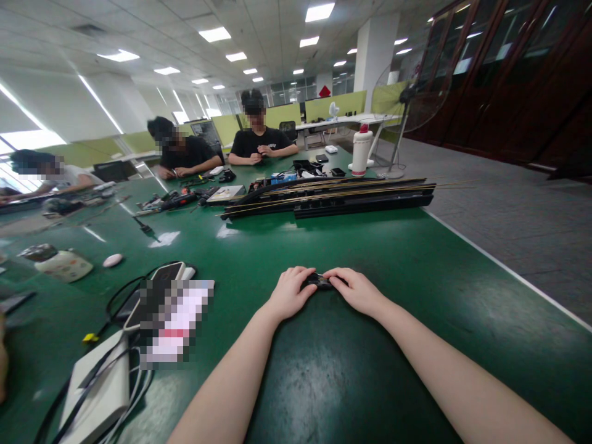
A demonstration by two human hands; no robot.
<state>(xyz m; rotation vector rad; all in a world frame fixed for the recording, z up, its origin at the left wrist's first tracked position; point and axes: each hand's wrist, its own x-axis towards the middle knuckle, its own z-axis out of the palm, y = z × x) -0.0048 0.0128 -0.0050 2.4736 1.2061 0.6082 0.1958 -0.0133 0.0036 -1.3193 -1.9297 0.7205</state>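
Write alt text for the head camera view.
A person's left hand and right hand hold a small black object at a green table. Beyond lie long black strips, with other people farther back; a white box lies at lower left.

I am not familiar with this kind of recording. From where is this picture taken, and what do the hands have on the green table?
There is no machine here, only a person's bare hands. The single picture comes from a camera on that person's head, looking forward and down. The left hand and right hand hold a small dark object between them; it is too small to identify. On the green table, long black bars lie beyond the hands, with a white bottle behind. A white box lies at the left.
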